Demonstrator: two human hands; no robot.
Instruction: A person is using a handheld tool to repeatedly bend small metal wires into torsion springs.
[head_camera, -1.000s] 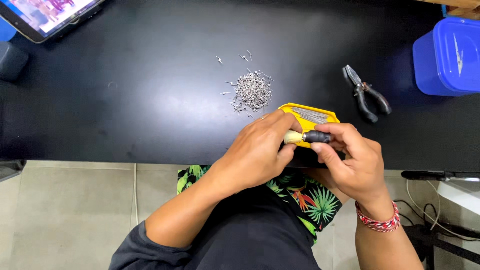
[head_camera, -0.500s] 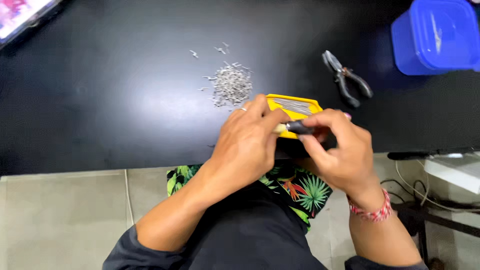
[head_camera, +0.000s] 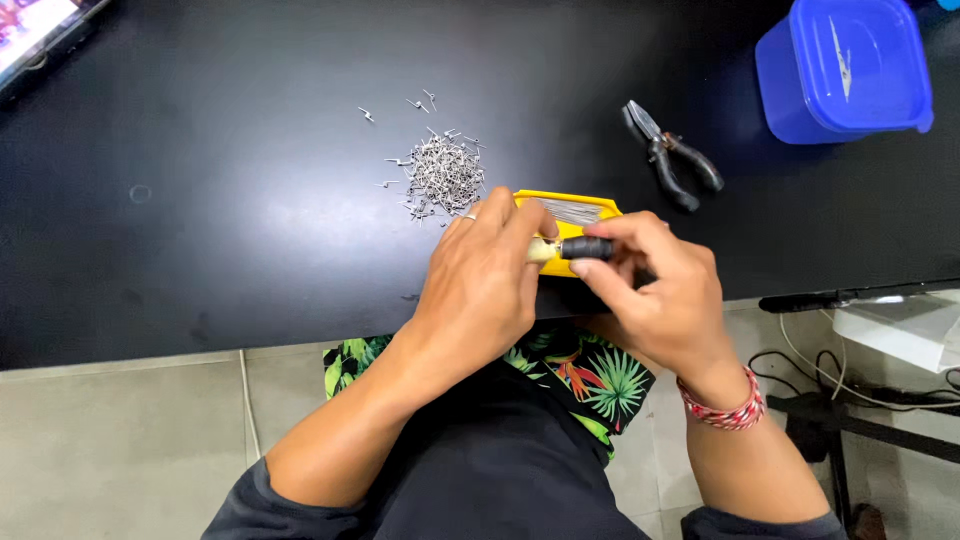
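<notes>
Centrally, small part: a short piece with a pale brass-coloured end and a black end (head_camera: 572, 248), pinched between both hands just above the near edge of the bench (head_camera: 250, 230).
Left hand: left hand (head_camera: 485, 285) curled over the brass-coloured end, fingers (head_camera: 520, 215) closed on it, thumb side hidden from view.
Right hand: right hand (head_camera: 655, 290) with fingers narrowed around the black end; a red and white woven band (head_camera: 722, 410) sits on the wrist.
Yellow tray: a small yellow tray (head_camera: 570, 212) lies on the bench right behind the hands, a bundle of thin metal strips in it; its near part is covered by the hands.
Metal bits: a heap of tiny silver pieces (head_camera: 442, 178) lies left of the tray, a few strays scattered just beyond it.
Pliers: dark-handled pliers (head_camera: 668, 158) lie right of the tray, apart from the hands.
Box: a blue lidded plastic box (head_camera: 845, 70) stands at the far right corner.
Lap: dark clothing with a palm-leaf print (head_camera: 590, 385) below the bench edge.
</notes>
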